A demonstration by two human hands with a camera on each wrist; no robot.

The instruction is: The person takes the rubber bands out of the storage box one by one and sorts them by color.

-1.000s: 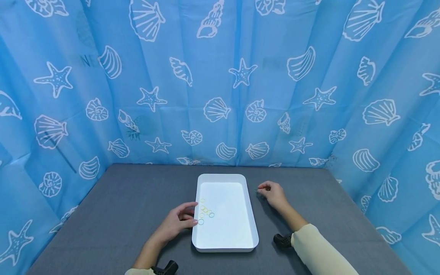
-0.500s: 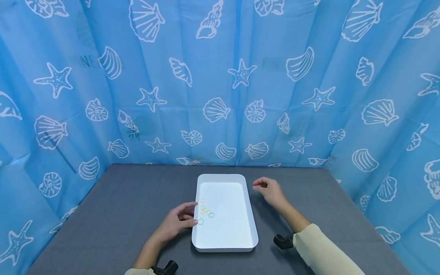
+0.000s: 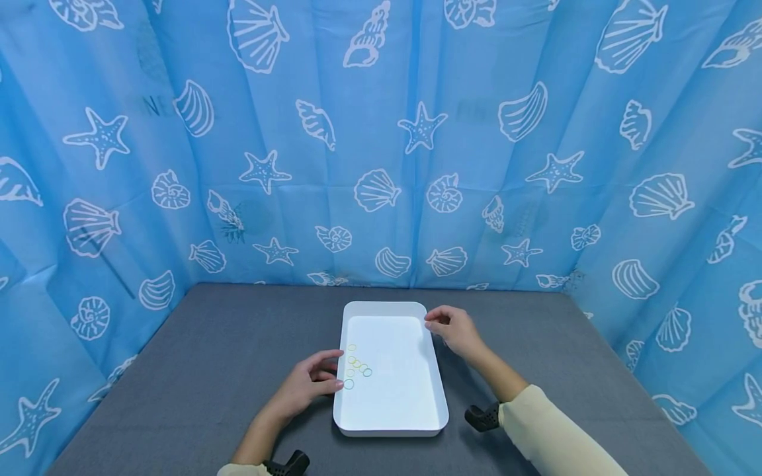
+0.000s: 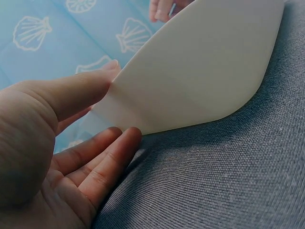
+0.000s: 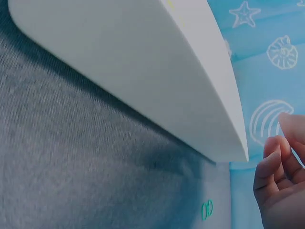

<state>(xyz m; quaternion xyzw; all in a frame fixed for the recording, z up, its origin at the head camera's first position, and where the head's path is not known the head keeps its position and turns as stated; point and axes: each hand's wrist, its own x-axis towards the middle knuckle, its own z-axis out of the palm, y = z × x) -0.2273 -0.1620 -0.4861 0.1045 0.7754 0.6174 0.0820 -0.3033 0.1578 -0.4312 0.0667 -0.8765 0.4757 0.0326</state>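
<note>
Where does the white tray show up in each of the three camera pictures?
Head view: the white tray lies mid-table, between both hands.
Left wrist view: the tray's outer wall fills the upper middle, with the left hand touching it.
Right wrist view: the tray's outer wall slants across the top, with the right hand at lower right.
Shared landmark: the grey tablecloth under the tray.

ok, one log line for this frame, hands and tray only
left hand: open, fingers on tray left rim | right hand: fingers curled at right rim, grip unclear | small rings: in tray, left side
</note>
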